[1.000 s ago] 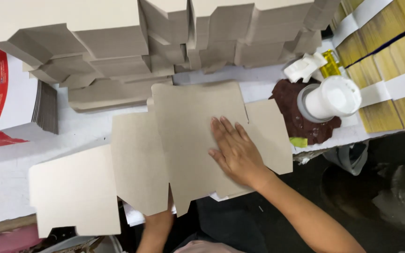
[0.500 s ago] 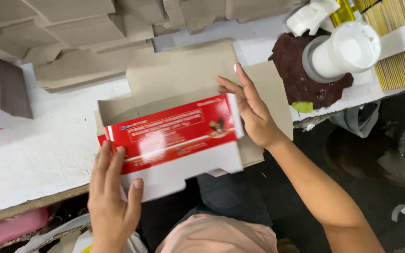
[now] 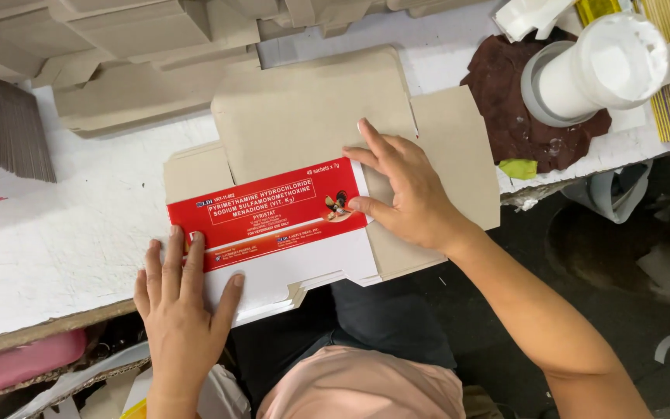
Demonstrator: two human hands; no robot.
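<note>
Head view. A carton blank (image 3: 304, 186), grey with a red-and-white printed panel folded over it, lies flat on the white bench (image 3: 56, 240), its near edge overhanging. Left hand (image 3: 180, 302) presses flat, grip spread wide, on the panel's lower left corner; right hand (image 3: 409, 190) lies open on its right end. Both hold nothing. The hands hide the fold ends. Behind, stacked grey blanks (image 3: 141, 46) are cut off at the top; a white cup (image 3: 591, 66) stands on a brown cloth (image 3: 505, 109) at right.
</note>
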